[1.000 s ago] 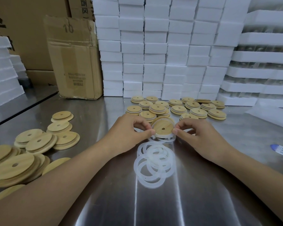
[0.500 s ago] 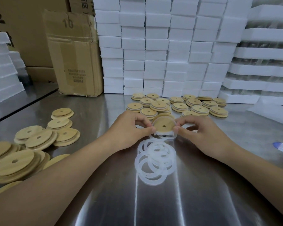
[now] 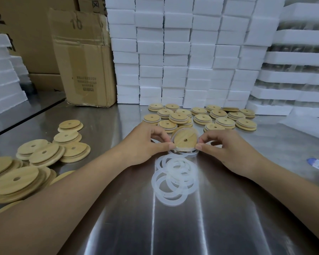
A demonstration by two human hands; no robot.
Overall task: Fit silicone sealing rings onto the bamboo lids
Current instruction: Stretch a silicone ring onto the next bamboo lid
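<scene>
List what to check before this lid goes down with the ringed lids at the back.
1. Grip: left hand and right hand both pinch the tilted bamboo lid at its edge: ok.
2. Silicone ring shows around the lid's rim: ok.
3. Ring seated all the way round: cannot tell, the fingers cover parts.
4. Loose rings lie on the table near the hands for the next lid: ok.
5. Bare lids lie at the left: ok.

Left hand (image 3: 145, 142), right hand (image 3: 226, 150) pinch lid (image 3: 181, 144) rim (thumb and forefinger); forearms converge.
</scene>
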